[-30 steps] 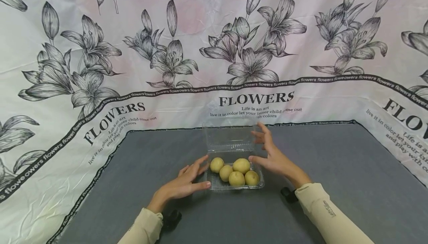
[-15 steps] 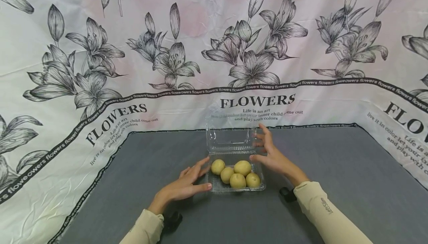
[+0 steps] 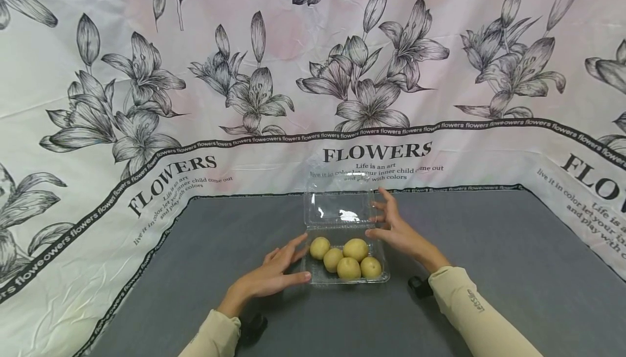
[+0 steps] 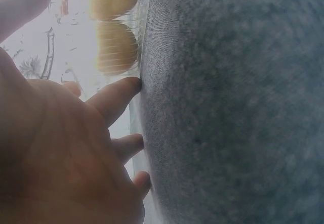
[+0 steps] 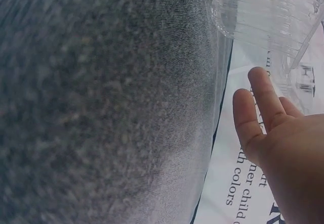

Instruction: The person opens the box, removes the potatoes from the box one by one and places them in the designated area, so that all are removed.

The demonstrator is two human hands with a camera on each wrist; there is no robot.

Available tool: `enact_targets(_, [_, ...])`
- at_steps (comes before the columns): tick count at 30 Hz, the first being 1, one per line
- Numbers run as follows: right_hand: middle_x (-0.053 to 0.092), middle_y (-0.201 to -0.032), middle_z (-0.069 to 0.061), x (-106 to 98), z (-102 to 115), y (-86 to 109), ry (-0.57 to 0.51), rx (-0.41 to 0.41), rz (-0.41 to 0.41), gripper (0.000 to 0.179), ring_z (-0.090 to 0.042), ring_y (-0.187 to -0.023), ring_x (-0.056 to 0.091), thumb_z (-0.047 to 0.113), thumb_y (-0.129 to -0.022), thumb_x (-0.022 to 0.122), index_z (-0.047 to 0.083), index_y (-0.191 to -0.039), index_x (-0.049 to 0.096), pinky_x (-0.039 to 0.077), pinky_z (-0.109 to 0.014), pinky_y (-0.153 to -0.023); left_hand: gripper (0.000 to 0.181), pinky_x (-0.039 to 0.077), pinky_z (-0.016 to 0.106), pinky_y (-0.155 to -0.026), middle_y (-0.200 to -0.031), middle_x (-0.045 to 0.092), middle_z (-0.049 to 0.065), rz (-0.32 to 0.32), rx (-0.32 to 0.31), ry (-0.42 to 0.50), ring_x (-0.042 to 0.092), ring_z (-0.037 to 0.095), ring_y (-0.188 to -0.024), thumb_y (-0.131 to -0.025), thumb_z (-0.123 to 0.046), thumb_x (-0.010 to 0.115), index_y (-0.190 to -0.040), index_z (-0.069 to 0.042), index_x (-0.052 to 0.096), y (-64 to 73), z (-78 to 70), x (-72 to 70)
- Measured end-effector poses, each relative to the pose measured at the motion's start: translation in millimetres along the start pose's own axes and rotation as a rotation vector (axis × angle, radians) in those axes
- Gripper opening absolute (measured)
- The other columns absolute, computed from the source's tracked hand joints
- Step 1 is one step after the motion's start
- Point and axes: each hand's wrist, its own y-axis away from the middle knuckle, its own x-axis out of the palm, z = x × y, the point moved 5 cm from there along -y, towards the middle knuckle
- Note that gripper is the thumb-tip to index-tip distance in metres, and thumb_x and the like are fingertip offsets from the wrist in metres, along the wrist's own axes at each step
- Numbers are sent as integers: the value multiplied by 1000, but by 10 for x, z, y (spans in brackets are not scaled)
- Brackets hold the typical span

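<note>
Two cream sleeves (image 3: 481, 313), two black wrist devices (image 3: 253, 329). Left hand (image 3: 269, 276) and right hand (image 3: 402, 232), fingers spread wide, flank one clear ribbed plastic box (image 3: 321, 276) on a grey table (image 3: 342, 321). Five round yellow fruits (image 3: 349, 268) sit inside. Behind: one raised transparent lid (image 3: 339, 206), the right hand at its edge; one flower-printed cloth (image 3: 288, 101).

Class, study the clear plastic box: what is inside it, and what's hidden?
Inside the clear plastic box lie five round yellow fruits; bare base shows at its left front. The fruits' undersides, and the base beneath them, are hidden.
</note>
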Motion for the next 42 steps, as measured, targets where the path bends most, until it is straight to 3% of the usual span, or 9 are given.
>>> enact_targets(6, [5,-163,-35,2,-42,2,14,44,13,108,-51,-133,42,12,-94,68,23,-162,-16,53,-50,-96,85,-4,66,-123,-166,34,-1,4,8,6,9,27,-161,-103,-45,57,-166,-26,3,4,-15,-5])
enact_targets(19, [3,-163,-35,25,-112,21,29,83,47,106,-51,-133,45,10,-98,63,23,-161,-20,49,-57,-100,86,-5,66,-123,-166,33,-2,21,-15,20,7,25,-161,-103,-47,57,-166,-26,2,0,0,1])
enact_targets(34, [4,-165,-33,0,-122,78,12,112,94,102,-50,-133,48,12,-100,61,21,-161,-20,49,-57,-102,85,-5,66,-123,-166,32,-2,17,-9,29,10,24,-161,-103,-46,57,-165,-31,1,7,-10,-9])
enact_targets(42, [13,-164,-32,-51,-116,136,53,109,84,97,-47,-132,49,16,-100,63,21,-163,-10,50,-57,-101,86,-5,66,-123,-166,32,-2,20,-13,31,7,24,-161,-103,-45,57,-165,-31,0,9,-21,-8])
